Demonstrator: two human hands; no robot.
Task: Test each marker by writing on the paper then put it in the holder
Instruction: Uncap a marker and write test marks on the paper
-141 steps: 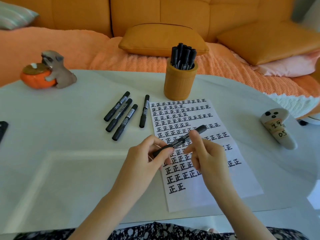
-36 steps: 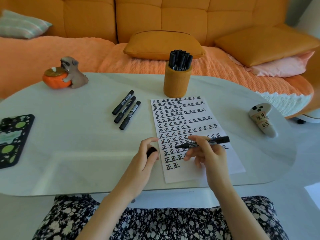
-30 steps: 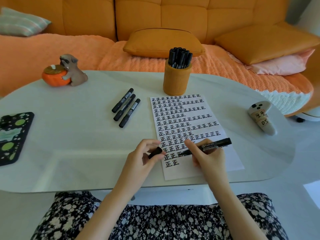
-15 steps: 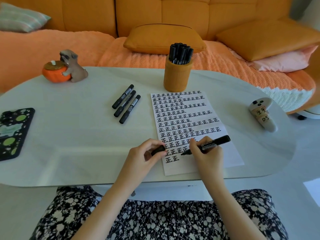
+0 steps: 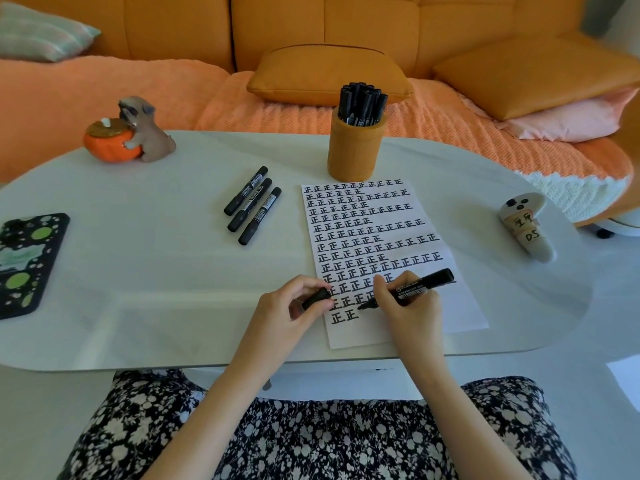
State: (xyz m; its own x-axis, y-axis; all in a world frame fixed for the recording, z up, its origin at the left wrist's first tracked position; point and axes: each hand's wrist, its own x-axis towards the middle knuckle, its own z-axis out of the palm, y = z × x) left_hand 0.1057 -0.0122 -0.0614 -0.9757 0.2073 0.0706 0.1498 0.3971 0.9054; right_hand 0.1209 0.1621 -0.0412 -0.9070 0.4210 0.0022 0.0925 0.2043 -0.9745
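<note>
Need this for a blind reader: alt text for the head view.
The right hand presses an uncapped black marker to a white paper sheet of black characters; the left hand pinches its black cap. Three black markers lie left of the paper; an orange cylindrical holder stands behind.

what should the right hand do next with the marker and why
Probably write the next mark: the right hand holds the uncapped marker, tip at the bottom row on the paper, and the left hand pinches the cap.
</note>
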